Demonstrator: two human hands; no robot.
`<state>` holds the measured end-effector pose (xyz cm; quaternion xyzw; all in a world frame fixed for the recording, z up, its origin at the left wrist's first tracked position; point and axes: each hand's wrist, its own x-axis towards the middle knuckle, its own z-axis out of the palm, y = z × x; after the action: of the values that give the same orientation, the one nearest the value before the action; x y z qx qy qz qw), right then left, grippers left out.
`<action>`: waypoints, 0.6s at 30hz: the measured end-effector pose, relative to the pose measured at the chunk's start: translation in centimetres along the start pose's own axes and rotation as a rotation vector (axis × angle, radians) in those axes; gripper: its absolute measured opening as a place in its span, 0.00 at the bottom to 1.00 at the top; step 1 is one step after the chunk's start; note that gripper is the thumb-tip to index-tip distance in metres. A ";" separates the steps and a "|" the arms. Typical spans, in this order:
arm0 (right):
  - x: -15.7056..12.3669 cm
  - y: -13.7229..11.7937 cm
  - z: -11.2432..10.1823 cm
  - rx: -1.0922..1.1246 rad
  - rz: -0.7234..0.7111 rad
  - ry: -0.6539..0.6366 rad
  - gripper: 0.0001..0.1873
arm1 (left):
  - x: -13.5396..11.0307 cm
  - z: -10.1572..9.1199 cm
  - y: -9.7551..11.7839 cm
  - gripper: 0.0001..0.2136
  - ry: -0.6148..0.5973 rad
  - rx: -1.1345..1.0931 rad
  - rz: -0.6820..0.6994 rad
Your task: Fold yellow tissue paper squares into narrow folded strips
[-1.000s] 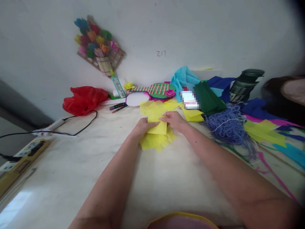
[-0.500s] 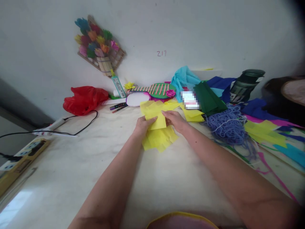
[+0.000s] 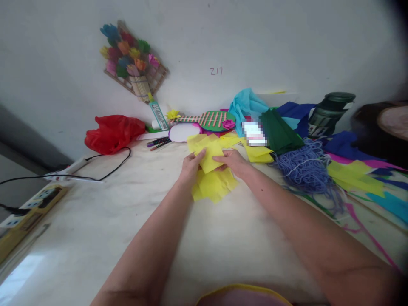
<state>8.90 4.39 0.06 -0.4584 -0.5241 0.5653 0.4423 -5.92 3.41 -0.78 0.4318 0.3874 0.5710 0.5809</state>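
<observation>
Both my hands meet over the middle of a pale table (image 3: 95, 229). My left hand (image 3: 190, 166) and my right hand (image 3: 232, 161) are each closed on one edge of a small yellow tissue paper square (image 3: 211, 159), held tilted just above the table. Under it lies a loose pile of yellow paper pieces (image 3: 214, 187). More yellow sheets (image 3: 258, 154) lie just beyond my hands.
Purple yarn (image 3: 302, 168), green (image 3: 280, 131), blue and cyan tissue paper and a dark jar (image 3: 328, 112) crowd the right side. A red plastic bag (image 3: 111, 131), markers (image 3: 157, 143), a black cable and a power strip (image 3: 28, 208) sit at the left. A paper flower craft (image 3: 130, 59) hangs on the wall.
The yellow square has been lifted off the pile and turned slightly between my fingers; my hands have shifted a little away from me. Everything else stays put.
</observation>
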 end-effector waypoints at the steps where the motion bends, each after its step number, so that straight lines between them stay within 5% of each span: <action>1: -0.1 -0.1 -0.1 -0.003 -0.001 -0.002 0.12 | 0.2 -0.3 0.0 0.21 0.030 0.046 0.022; 10: -0.1 -0.1 -0.4 -0.006 -0.012 -0.049 0.07 | 1.1 -1.7 0.0 0.18 0.126 0.211 0.119; 18: 0.0 0.2 -0.8 -0.035 0.022 -0.124 0.08 | 0.4 -1.7 1.4 0.20 -0.047 0.245 0.020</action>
<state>9.67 4.55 -0.18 -0.4360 -0.5551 0.5881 0.3948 -8.01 3.92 0.00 0.5166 0.4362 0.5148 0.5271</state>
